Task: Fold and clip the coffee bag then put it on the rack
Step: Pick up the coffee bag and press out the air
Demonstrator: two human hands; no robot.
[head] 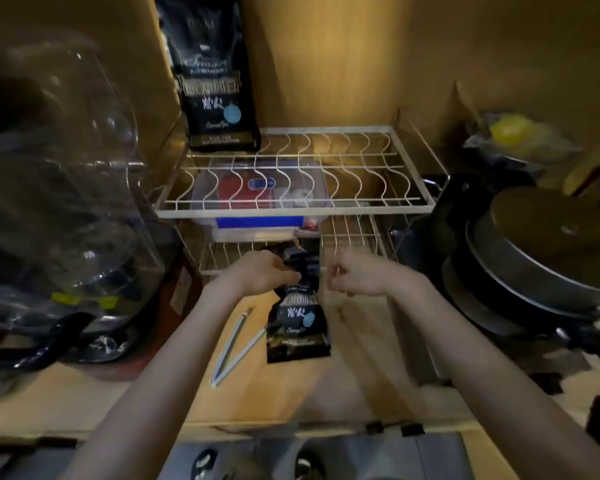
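A small black coffee bag (298,327) stands on the wooden counter in front of the white wire rack (293,211). My left hand (264,271) grips the bag's folded top, where a dark clip (297,259) sits. My right hand (355,273) hovers just right of the bag top, fingers loosely curled and apart from it, holding nothing that I can make out. A second, larger black coffee bag (215,77) stands upright on the back left of the rack's upper shelf.
A clear plastic box (260,199) with red and blue contents lies under the upper shelf. Metal tongs (234,344) lie left of the bag. Glassware (66,168) crowds the left; stacked dark pans (541,258) fill the right. Two binder clips (395,428) sit at the counter's front edge.
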